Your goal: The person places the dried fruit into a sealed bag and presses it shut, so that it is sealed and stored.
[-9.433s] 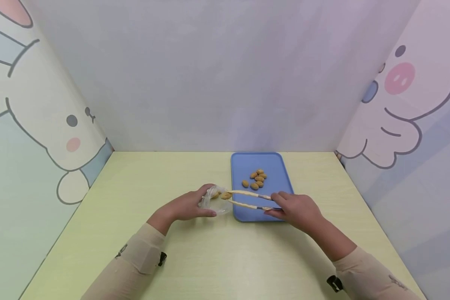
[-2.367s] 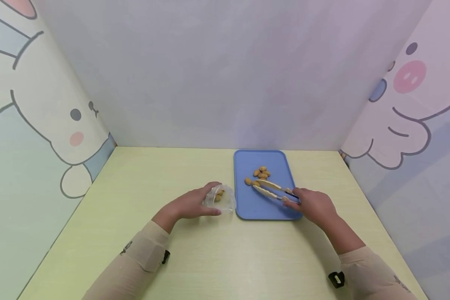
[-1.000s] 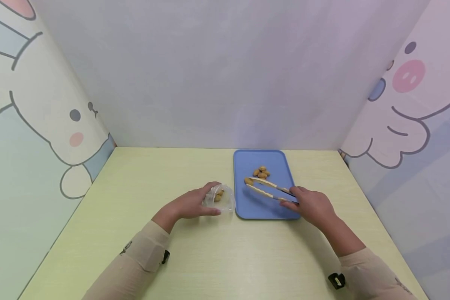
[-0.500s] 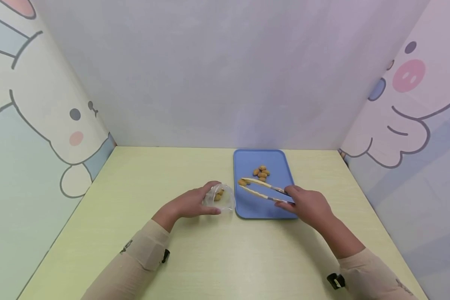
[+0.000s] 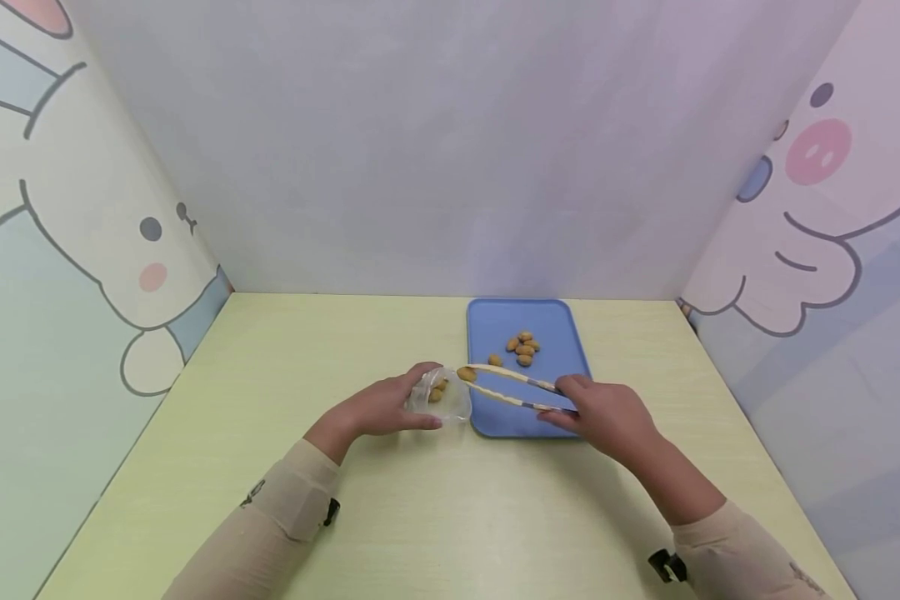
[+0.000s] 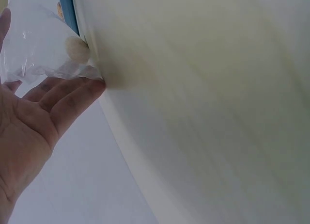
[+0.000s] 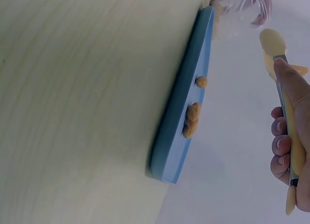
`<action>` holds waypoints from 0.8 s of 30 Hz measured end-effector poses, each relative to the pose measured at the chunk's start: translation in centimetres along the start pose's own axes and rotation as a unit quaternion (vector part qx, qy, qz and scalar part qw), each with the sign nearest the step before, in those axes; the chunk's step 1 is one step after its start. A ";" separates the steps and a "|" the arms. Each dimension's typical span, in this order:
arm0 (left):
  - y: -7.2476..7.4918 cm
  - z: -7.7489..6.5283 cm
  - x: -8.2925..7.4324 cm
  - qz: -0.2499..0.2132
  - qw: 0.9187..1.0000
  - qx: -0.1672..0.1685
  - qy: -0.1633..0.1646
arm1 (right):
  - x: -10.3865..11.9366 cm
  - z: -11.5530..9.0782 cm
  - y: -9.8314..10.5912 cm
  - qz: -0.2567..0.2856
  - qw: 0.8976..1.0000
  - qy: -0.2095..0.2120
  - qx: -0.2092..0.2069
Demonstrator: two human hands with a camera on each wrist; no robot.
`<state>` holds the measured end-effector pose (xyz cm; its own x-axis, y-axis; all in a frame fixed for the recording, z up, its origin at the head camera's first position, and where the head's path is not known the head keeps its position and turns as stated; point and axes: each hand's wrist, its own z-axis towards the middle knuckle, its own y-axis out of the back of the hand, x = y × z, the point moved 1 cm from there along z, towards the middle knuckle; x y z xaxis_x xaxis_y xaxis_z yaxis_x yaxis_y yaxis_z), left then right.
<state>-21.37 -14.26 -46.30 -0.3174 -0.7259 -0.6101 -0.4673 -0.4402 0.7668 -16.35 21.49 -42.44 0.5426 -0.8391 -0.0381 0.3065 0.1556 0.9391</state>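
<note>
My left hand (image 5: pixel 382 407) holds a clear plastic bag (image 5: pixel 456 405) by its mouth, thumb on the near side and fingers on the far side. A few brown oval nuts (image 5: pixel 437 392) lie in the bag; one nut (image 6: pixel 77 50) shows through the plastic in the left wrist view. With my right hand (image 5: pixel 607 417) I grip a pair of tongs (image 5: pixel 504 372) with cream-coloured tips. One nut (image 5: pixel 467 374) is at the tong tips, right at the bag's mouth. In the right wrist view the tongs (image 7: pixel 273 45) hide that nut.
Just right of the bag lies a blue tray (image 5: pixel 517 315) on the pale wooden table (image 5: pixel 420 517). Several nuts (image 5: pixel 524 351) sit clustered on it, and a single nut (image 5: pixel 495 360) lies left of them. A wall (image 5: pixel 450 167) rises behind the table's far edge.
The tongs have moved left from the tray to the bag's mouth with a nut at their tips. Fewer nuts lie on the tray than earlier. My left hand and bag stay nearly still.
</note>
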 end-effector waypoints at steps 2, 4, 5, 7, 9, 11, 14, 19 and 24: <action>0.0 0.0 0.0 0.001 1.000 0.000 -0.002 | 0.3 0.1 0.0 -0.001 1.000 0.015 -0.009; 0.0 0.0 -0.1 0.000 1.000 0.002 -0.002 | 0.5 0.2 0.0 -0.001 0.999 0.029 -0.018; 0.0 0.0 -0.1 0.000 1.000 0.003 -0.002 | 0.5 0.2 -0.1 -0.002 0.999 0.034 -0.024; 0.0 0.0 -0.1 -0.001 1.000 0.004 -0.001 | 0.7 0.3 -0.1 -0.005 0.999 0.041 -0.027; 0.0 0.0 -0.1 -0.002 1.000 0.005 0.001 | 0.8 0.4 -0.2 -0.006 0.999 0.043 -0.024; 0.0 -0.1 -0.1 0.000 1.000 0.004 0.001 | 1.0 0.6 -0.2 -0.006 0.999 0.040 -0.014; 0.0 -0.1 -0.1 0.002 1.000 0.003 0.000 | 1.4 0.8 -0.1 -0.004 0.999 0.034 0.003; 0.0 -0.1 -0.1 0.002 1.000 0.003 -0.004 | 1.8 1.2 0.0 -0.004 0.999 0.027 0.027; 0.0 -0.1 -0.2 -0.001 1.000 0.003 -0.010 | 2.0 1.4 0.0 -0.007 0.999 0.038 0.027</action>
<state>-21.22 -14.22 -46.17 -0.3332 -0.7145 -0.6151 -0.4732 -0.4375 0.7646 -16.32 19.06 -42.09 0.5977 -0.7981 -0.0756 0.2737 0.1145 0.9550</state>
